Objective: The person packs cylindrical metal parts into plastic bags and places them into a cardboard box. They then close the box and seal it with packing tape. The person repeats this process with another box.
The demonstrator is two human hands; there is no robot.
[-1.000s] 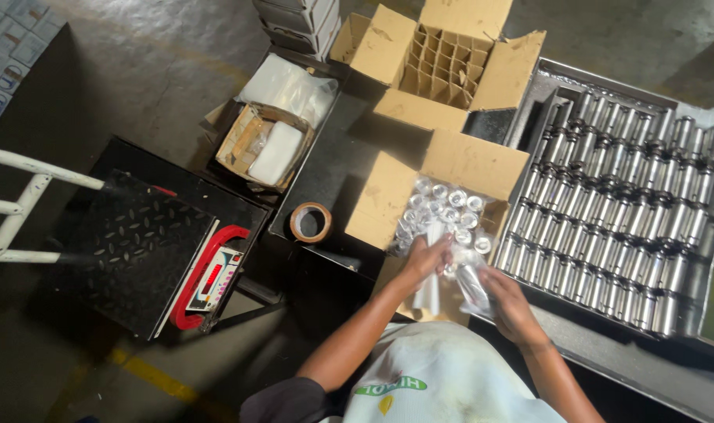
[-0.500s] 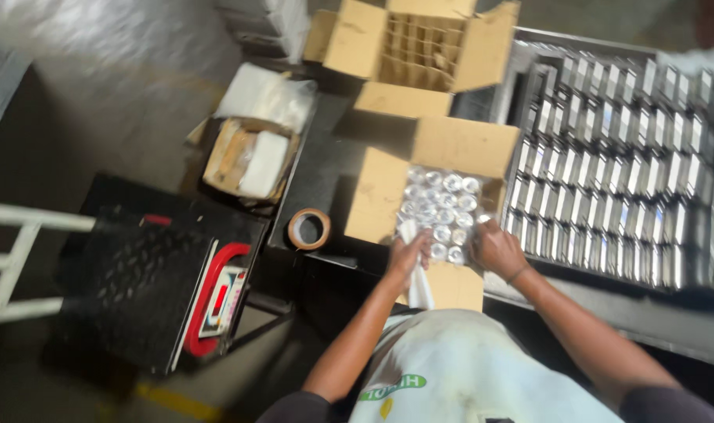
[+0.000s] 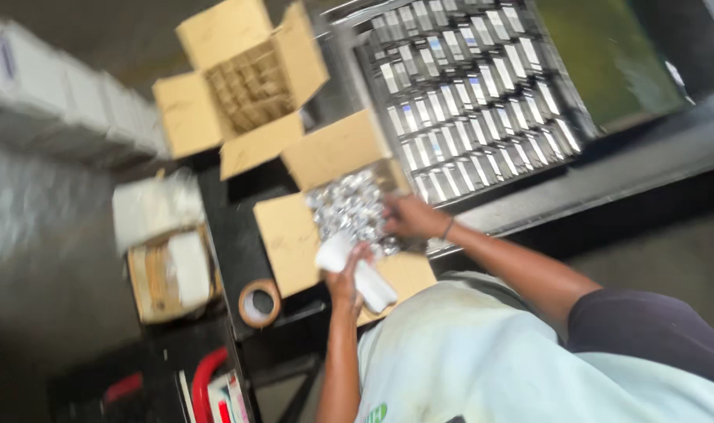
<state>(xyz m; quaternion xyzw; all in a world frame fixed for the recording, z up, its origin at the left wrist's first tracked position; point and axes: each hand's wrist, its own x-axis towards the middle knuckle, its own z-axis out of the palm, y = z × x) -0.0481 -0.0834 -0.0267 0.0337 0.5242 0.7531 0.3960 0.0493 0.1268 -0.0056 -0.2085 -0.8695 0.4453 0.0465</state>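
Seen from above, blurred: a person leans over an open brown cardboard box (image 3: 294,235) packed with shiny silver cans (image 3: 349,207) on a dark surface (image 3: 231,227). The left hand (image 3: 345,274) is closed around a white paper roll (image 3: 355,270) at the box's near flap. The right hand (image 3: 408,217) rests on the cans, fingers curled (grip unclear). A metal tray of cans (image 3: 474,86) sits alongside, within reach.

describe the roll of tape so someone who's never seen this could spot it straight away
Start at the open cardboard box of shiny cans that both hands reach into. Just off its lower left flap, on the dark surface, lies the roll of tape. It is the only ring there: brown, flat, with a pale hollow centre.
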